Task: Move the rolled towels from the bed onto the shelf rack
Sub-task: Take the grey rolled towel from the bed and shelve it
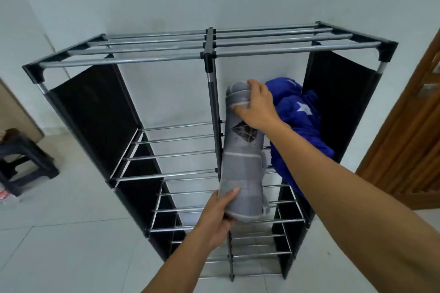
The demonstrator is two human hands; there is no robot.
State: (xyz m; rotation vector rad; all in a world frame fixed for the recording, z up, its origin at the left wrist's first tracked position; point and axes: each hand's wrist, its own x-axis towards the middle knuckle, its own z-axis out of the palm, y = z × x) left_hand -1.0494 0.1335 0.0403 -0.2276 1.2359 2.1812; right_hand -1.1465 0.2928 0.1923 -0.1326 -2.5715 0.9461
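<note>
Shelf rack (152,60): metal-bar tiers, mostly bare. Blue rolled towel (297,126): already on upper right tier. Grey rolled towel (242,150): being set beside it, right hand (259,107) gripping far end, left hand (220,219) gripping near end. Bed unseen; remaining towels unknown.

Quick count: one rack (207,54) against the wall, two rolled towels on its right side, one grey (242,150) and one blue (300,121), two hands on the grey one, left (220,216) near, right (258,107) far, plus one stool (26,162) far left.
</note>
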